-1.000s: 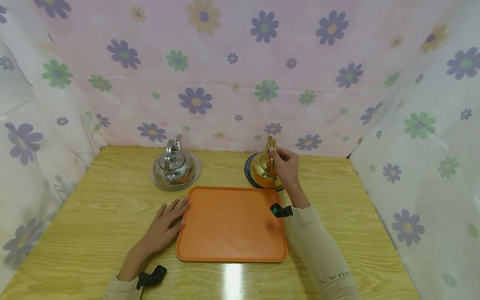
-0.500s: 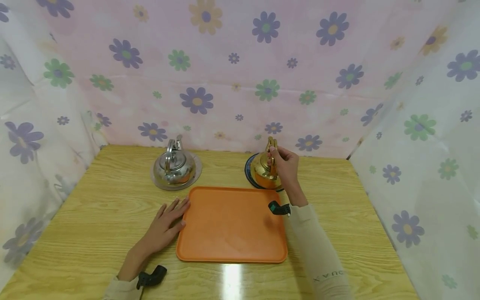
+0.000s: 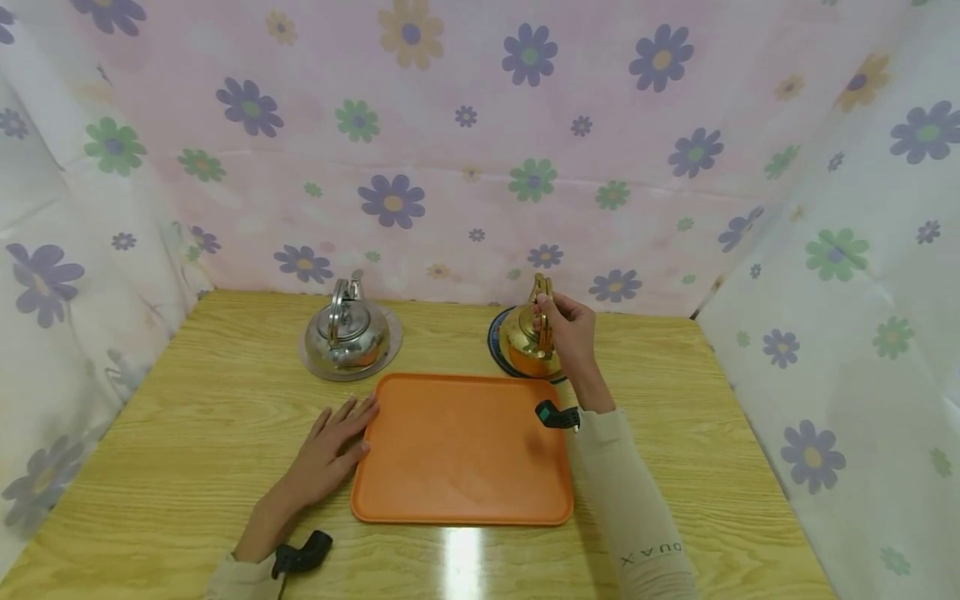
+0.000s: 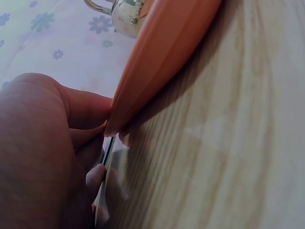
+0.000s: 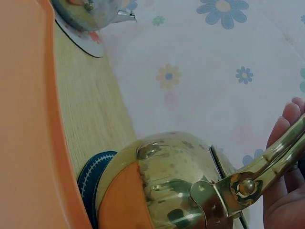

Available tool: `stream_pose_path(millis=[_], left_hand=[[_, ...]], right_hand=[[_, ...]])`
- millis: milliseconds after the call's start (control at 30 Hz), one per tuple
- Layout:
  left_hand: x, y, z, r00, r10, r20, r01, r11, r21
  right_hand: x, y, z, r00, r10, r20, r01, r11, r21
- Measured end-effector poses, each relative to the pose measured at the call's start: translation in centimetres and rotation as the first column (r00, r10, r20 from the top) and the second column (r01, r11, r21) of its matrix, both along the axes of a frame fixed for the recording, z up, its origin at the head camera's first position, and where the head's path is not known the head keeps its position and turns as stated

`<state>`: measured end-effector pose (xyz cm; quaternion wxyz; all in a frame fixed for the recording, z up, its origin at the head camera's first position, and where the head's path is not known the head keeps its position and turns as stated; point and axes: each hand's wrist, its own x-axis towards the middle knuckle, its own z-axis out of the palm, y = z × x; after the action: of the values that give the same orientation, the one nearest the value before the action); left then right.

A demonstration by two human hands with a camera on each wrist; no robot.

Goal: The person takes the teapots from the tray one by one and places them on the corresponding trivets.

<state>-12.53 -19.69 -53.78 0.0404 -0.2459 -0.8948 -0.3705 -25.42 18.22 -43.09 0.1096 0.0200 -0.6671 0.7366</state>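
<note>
At the back right of the table stands a gold teapot [image 3: 519, 343] on a dark blue coaster [image 3: 494, 340]. My right hand [image 3: 573, 329] grips its upright handle; the right wrist view shows fingers curled round the gold handle [image 5: 267, 171]. My left hand [image 3: 326, 454] lies on the table with fingers spread, its fingertips and thumb touching the left edge of an orange tray [image 3: 461, 450]. In the left wrist view the fingers meet the tray's rim [image 4: 152, 71] from the side. The tray's surface carries nothing.
A silver teapot [image 3: 352, 337] sits on a pale round coaster [image 3: 393, 329] at the back left. A flowered cloth [image 3: 450, 150] hangs behind the wooden table [image 3: 187, 433] and along both sides.
My right forearm has shifted slightly to the left. The right hand keeps its grip on the gold teapot's handle, and the left hand stays at the tray's edge.
</note>
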Motion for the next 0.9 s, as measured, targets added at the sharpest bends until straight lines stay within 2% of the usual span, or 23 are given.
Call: stream_pose_path(millis=[300,500,633,733,900], left_hand=[[-0.2,-0.3,-0.3,1.0,-0.007,0.012,0.007,1.0,-0.011],[-0.6,-0.1,-0.6,1.0,-0.009,-0.015,0.009,1.0,0.015],[-0.7,0.4,-0.3,1.0,-0.001,-0.03,0.001,1.0,0.008],[-0.6,0.7,0.1,0.999,0.004,-0.049,-0.004,1.0,-0.008],[-0.3,1.1,1.1,0.993,0.022,-0.113,-0.029,0.998,-0.056]], right_hand=[[-0.3,0.0,-0.2,1.0,0.006,-0.006,-0.005,1.0,0.004],[-0.2,0.3,-0.1,1.0,0.007,-0.001,-0.007,1.0,0.028],[0.3,0.7,0.0,1.0,0.023,0.012,-0.024,0.995,0.093],[1.1,0.8,0.1,0.998,0.056,0.009,-0.057,0.977,0.205],[2.9,0.7,0.1,0.987,0.154,-0.045,-0.123,0.907,0.404]])
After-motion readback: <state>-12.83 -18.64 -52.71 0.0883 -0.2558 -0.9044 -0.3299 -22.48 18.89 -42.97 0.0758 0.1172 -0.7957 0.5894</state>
